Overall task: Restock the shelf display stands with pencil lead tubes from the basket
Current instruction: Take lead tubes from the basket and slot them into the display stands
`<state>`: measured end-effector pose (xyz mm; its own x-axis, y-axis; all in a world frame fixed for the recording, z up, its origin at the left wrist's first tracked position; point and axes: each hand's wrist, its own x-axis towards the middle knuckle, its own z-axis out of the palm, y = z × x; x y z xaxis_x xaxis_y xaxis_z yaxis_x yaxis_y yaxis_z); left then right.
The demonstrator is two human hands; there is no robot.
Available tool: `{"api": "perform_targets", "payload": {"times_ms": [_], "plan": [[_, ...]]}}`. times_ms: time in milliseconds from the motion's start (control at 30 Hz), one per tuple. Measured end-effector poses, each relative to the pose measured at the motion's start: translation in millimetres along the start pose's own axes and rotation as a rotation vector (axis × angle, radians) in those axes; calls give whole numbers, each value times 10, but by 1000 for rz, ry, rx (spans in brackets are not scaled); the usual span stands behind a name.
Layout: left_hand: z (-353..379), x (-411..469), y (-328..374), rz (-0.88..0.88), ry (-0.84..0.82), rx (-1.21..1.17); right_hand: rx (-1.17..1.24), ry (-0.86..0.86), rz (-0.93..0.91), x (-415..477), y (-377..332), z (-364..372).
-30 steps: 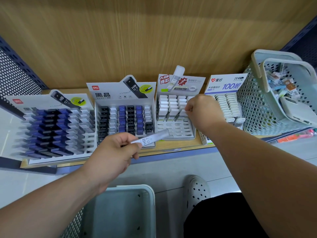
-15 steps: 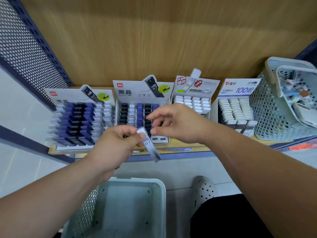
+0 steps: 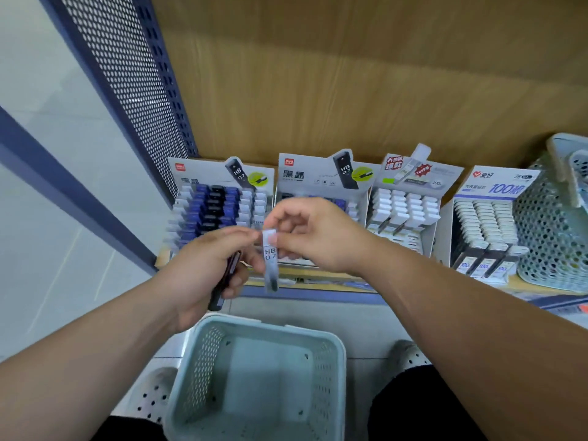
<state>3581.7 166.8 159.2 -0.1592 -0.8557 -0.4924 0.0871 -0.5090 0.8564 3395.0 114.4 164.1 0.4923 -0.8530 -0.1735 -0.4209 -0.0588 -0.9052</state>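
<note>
Nearest, the pale green basket (image 3: 264,324) stands on the floor between the person's shoes, and no tubes show on the part of its bottom in view. Above it the two hands meet just short of the shelf edge (image 3: 318,294). The left grip (image 3: 206,268) is clenched around a few dark tubes (image 3: 222,288) kept in the palm. Its thumb and forefinger reach to the top of the clear HB 0.7 tube (image 3: 270,259), which hangs upright between the hands. Whether they have let go cannot be told. The right grip (image 3: 318,237) is grasping that tube, pinching its upper end. A second ago this hand was working at the white-tube stand (image 3: 404,202) while the left held the tube level. It has since come across, and the tube has swung to vertical. Assessment: a handover from left to right is in progress, so the tube is not yet shelved. Its marking matches the header of the second stand (image 3: 321,176), directly behind the hands, which judging by that is the likely destination. Left of that one, the far-left stand (image 3: 219,202) looks well filled with blue, black and white tubes. Far right, the fourth stand (image 3: 483,224) sits just beside a second basket (image 3: 553,224) on the shelf. Stock remains in the left palm, so restocking is unfinished.
</note>
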Motion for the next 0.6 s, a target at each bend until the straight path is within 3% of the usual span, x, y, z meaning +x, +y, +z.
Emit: {"api": "perform_targets", "payload": {"times_ms": [67, 200, 400, 600], "plan": [[-105, 6, -2, -29, 84, -93, 12, 103, 22, 155, 24, 30], [-322, -6, 39, -6, 222, -148, -279, 282, 12, 420, 158, 30], [-460, -63, 36, 16, 180, -302, -486, 319, 15, 578, 341, 137], [-562, -102, 18, -16, 167, -301, -595, 316, 59, 694, 388, 282]]}}
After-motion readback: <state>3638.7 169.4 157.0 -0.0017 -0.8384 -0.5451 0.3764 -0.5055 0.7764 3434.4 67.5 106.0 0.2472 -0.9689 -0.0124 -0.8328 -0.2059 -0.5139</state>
